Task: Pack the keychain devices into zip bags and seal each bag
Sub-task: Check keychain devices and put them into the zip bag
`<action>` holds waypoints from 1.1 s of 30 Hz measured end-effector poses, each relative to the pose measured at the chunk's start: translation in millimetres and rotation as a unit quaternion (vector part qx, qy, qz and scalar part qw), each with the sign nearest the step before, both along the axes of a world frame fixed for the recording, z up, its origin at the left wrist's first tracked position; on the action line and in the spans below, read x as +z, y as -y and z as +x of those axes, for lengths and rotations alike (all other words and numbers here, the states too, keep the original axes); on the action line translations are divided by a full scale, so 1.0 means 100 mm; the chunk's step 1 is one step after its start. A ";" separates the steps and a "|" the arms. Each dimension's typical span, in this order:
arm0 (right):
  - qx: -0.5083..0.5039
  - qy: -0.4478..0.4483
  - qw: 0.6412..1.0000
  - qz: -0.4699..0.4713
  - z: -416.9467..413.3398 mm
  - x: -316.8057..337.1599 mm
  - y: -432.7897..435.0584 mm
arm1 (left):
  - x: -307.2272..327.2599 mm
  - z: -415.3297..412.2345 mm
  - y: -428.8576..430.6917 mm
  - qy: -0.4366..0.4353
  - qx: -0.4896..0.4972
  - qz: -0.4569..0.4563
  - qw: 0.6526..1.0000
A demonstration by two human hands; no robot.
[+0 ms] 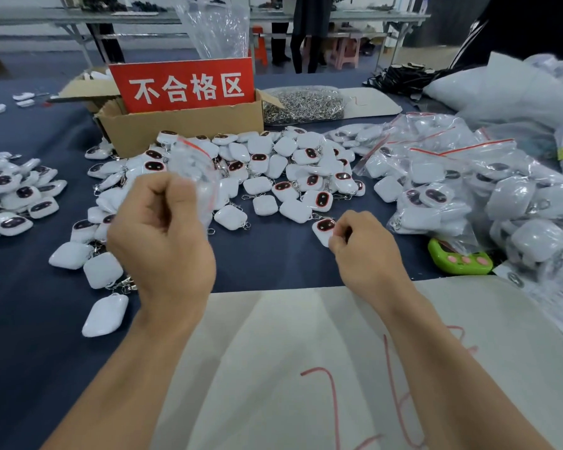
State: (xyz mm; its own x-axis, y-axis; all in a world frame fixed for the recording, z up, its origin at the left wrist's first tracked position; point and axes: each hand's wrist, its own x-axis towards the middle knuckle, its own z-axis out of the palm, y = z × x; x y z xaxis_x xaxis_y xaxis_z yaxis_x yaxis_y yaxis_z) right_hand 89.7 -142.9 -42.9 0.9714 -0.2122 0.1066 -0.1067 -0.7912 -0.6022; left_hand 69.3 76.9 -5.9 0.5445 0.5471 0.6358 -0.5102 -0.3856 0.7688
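My left hand is raised over the table with its fingers curled round a clear zip bag with a red seal strip; the bag is blurred. My right hand pinches a white keychain device with a dark face, at the near edge of the loose pile of white keychain devices on the blue table. To the right lies a heap of devices in zip bags.
A cardboard box with a red sign stands behind the pile. A bag of metal clips lies to its right. A green gadget sits at right. A white sheet covers the near table. More devices lie at left.
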 end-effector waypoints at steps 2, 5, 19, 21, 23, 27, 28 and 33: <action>-0.003 -0.001 0.999 0.032 -0.01 0.02 -0.01 | -0.10 -0.05 0.10 -0.089 -0.025 0.111 0.989; 0.028 -0.010 0.999 0.018 -0.05 0.08 -0.03 | -0.30 -0.10 0.31 -0.311 -0.110 0.336 0.882; 0.011 0.054 0.978 0.200 -0.14 0.11 -0.10 | -0.34 -0.17 0.47 -0.326 -0.132 0.436 0.828; 0.001 0.034 0.937 0.347 -0.17 0.15 -0.11 | -0.37 -0.17 0.50 -0.313 -0.108 0.434 0.838; 0.008 -0.003 0.877 0.481 -0.20 0.21 -0.12 | -0.37 -0.17 0.50 -0.276 -0.078 0.389 0.876; 0.060 -0.044 0.810 0.581 -0.26 0.25 -0.14 | -0.30 -0.20 0.51 -0.207 -0.109 0.203 0.951; 0.071 -0.048 0.809 0.582 -0.28 0.25 -0.15 | -0.28 -0.19 0.51 -0.218 -0.147 0.163 0.951; 0.087 -0.071 0.810 0.576 -0.32 0.25 -0.20 | -0.26 -0.16 0.53 -0.246 -0.284 0.064 0.925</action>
